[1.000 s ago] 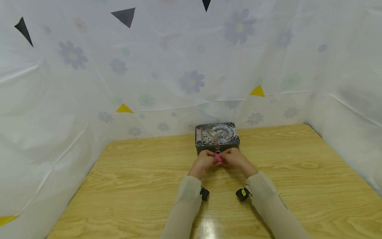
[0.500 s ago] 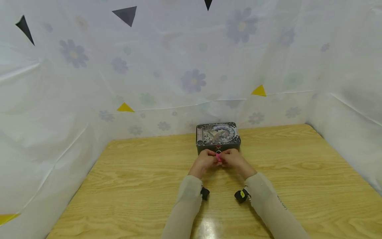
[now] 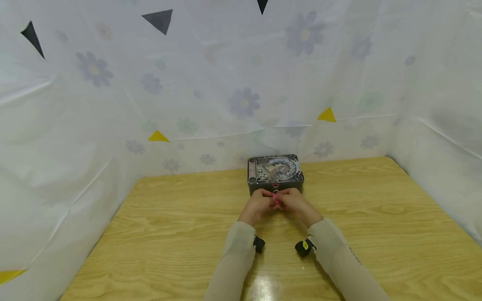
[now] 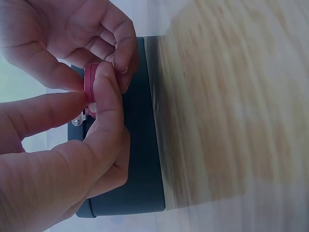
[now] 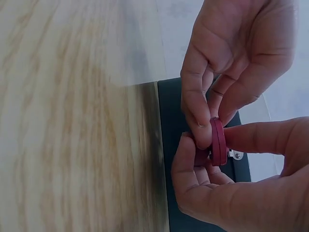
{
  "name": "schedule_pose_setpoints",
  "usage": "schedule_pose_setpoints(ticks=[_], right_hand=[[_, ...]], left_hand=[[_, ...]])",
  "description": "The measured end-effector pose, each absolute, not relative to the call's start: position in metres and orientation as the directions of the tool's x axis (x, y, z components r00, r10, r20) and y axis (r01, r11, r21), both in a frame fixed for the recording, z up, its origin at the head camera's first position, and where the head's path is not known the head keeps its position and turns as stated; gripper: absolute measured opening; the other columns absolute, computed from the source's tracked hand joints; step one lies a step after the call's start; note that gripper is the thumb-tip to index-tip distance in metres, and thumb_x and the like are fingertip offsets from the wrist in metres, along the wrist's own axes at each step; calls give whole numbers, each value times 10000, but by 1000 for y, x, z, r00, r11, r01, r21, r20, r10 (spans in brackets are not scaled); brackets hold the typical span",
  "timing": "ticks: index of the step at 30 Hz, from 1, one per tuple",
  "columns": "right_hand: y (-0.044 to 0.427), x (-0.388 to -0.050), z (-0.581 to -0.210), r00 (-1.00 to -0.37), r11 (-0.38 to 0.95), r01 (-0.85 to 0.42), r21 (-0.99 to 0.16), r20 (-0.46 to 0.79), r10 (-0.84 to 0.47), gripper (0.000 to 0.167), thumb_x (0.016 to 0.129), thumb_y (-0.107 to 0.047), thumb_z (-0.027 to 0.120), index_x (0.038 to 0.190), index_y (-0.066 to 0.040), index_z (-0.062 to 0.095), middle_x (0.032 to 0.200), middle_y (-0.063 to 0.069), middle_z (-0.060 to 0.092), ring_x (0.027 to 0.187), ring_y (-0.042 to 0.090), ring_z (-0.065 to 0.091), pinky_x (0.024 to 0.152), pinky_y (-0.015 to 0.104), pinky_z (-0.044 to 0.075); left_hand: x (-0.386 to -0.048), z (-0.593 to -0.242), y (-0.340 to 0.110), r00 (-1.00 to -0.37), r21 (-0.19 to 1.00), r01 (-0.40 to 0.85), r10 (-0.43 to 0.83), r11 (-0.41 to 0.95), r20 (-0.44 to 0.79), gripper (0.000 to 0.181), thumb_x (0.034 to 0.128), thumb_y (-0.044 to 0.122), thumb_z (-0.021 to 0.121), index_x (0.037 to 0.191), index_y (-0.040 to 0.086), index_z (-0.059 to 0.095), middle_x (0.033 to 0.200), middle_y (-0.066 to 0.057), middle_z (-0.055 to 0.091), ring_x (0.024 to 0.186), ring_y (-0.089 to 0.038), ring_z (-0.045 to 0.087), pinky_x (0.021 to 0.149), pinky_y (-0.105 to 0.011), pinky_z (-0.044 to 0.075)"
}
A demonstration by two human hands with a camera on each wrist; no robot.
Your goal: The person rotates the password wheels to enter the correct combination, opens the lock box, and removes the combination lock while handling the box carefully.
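A dark tin box with an ornate picture on its lid stands shut at the back of the table. At the middle of its front hangs a small pink padlock, by a metal hasp. Thumb and fingers of my left hand pinch the padlock from the left. From the other side my right hand pinches it too, between thumb and fingertips. Both wrist views show the padlock's rounded red-pink body edge-on, partly covered by fingers. Its front face is hidden.
The wood-grain table spreads out around the box and both forearms. Pale flowered sheeting hangs close behind the box and along both sides. A black wrist camera juts from the right sleeve, another from the left.
Both hands stay at the padlock, with only a slight shift of the fingers. My right forearm has edged a little to the left. The box has not moved.
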State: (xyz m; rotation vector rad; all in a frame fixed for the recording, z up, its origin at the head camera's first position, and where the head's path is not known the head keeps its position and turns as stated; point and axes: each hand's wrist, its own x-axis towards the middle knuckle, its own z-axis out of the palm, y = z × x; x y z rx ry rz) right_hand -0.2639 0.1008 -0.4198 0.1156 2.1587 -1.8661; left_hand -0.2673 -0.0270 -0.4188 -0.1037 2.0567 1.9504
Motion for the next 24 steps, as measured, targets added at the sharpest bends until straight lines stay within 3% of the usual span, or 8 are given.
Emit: schedule_pose_setpoints(ticks=[12, 24], right_hand=[[99, -264, -421, -967, 239, 195, -951, -228, -117, 298, 938, -4, 451, 1153, 194, 504, 803, 62, 550, 681, 104, 542, 627, 248, 541], [101, -266, -421, -966, 294, 184, -938, -228, -119, 271, 975, -43, 452, 1128, 172, 515, 861, 94, 562, 736, 136, 561, 699, 314, 567]], left_hand=[[-268, -420, -26, -953, 965, -255, 150, 69, -262, 224, 835, -163, 531, 1057, -134, 509, 986, -177, 561, 717, -168, 601, 738, -280, 570], [-268, -417, -25, -953, 963, -251, 148, 99, -264, 232, 842, -151, 534, 1073, -133, 538, 1022, -194, 582, 815, -249, 652, 776, -327, 574]])
